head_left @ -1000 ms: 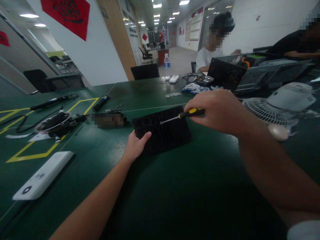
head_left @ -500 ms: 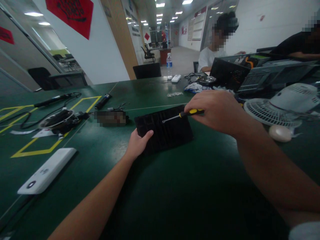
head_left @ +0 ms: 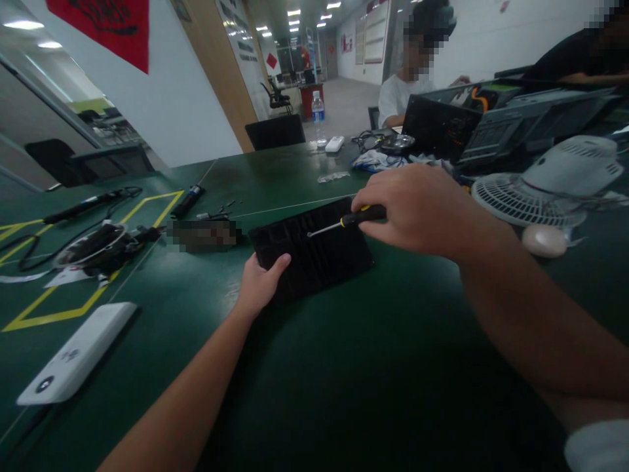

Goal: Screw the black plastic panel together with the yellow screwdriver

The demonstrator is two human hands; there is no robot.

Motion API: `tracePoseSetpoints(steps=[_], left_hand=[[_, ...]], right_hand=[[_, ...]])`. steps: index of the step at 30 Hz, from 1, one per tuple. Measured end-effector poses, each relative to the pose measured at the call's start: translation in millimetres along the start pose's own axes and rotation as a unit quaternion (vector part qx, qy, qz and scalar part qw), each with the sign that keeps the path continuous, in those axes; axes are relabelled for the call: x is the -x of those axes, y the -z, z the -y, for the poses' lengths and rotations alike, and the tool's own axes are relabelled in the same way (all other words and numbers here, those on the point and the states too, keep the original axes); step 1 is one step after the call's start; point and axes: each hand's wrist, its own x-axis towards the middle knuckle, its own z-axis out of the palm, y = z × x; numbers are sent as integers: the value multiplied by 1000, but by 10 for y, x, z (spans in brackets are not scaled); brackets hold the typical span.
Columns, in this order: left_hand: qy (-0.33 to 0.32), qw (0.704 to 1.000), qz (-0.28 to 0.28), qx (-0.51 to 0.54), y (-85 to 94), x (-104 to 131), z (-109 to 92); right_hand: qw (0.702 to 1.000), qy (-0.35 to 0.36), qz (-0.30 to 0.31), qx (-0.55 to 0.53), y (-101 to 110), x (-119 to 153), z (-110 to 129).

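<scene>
A black tray (head_left: 327,262) with ridges and compartments is tilted above the green table. My left hand (head_left: 263,278) grips its left edge, thumb on the upper face. My right hand (head_left: 407,206) is wrapped round the yellow and black handle of a screwdriver (head_left: 327,228). The shaft points left over the tray. A small round silvery piece, perhaps a screw, shows at the tip; whether it touches the tray I cannot tell.
A white power bank (head_left: 76,354) lies left on the table (head_left: 314,393). Beyond it are black cabled equipment (head_left: 98,249) and a blurred-out object (head_left: 204,235). To the right lies a white fan (head_left: 528,200). Two people sit behind opened computer cases (head_left: 535,124).
The whole view has shifted, so things sit further left now. The screwdriver's handle has turned, showing less yellow. Both hands keep their holds.
</scene>
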Motion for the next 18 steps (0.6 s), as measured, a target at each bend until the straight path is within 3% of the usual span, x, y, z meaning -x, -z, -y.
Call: tracePoseSetpoints(steps=[6, 10, 13, 18], left_hand=[[5, 1000, 4, 6, -10, 29, -54], [-2, 1000, 4, -8, -9, 28, -49], [3, 1000, 9, 3, -11, 21, -30], [3, 999, 17, 27, -17, 13, -9]], right_hand=[[995, -57, 80, 4, -35, 7, 13], [988, -50, 121, -81, -35, -6, -3], [988, -48, 71, -128, -3, -12, -45], [993, -23, -14, -118, 75, 2, -139]])
